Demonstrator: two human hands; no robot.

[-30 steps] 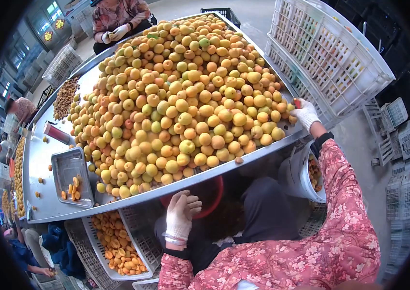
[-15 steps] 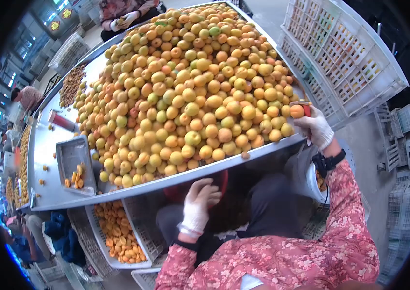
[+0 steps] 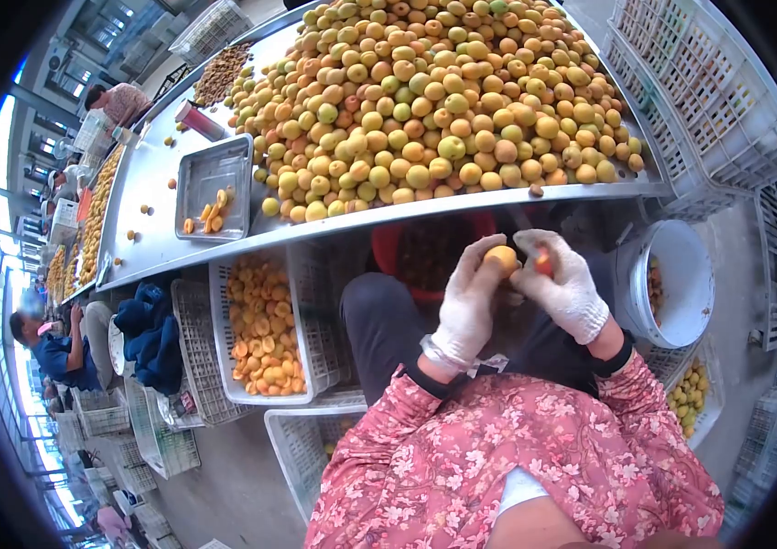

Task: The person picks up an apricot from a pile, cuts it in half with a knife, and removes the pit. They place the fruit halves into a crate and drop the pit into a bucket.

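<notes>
My gloved left hand (image 3: 464, 316) is closed around a yellow-orange apricot (image 3: 501, 260), held up over my lap. Right beside it, my gloved right hand (image 3: 570, 291) grips a small tool with a red handle (image 3: 543, 263), its fingertips close to the fruit. The tool's working end is hidden by the fingers. Beyond both hands, a large heap of whole apricots (image 3: 443, 101) covers much of the metal table (image 3: 315, 222). Below the table edge, a red basin (image 3: 388, 249) with dark contents sits between my knees.
Left of my legs stands a white crate of halved apricots (image 3: 265, 329). A white bucket (image 3: 681, 284) is at my right, under stacked white crates (image 3: 727, 82). On the table lie a grey tray (image 3: 189, 183) with apricot pieces and a red cylinder (image 3: 198, 121). Another person (image 3: 64, 348) sits far left.
My right hand has come from the heap's right edge down to my lap, bringing an apricot. My left hand has risen to meet it and now holds the apricot. The view has tilted down.
</notes>
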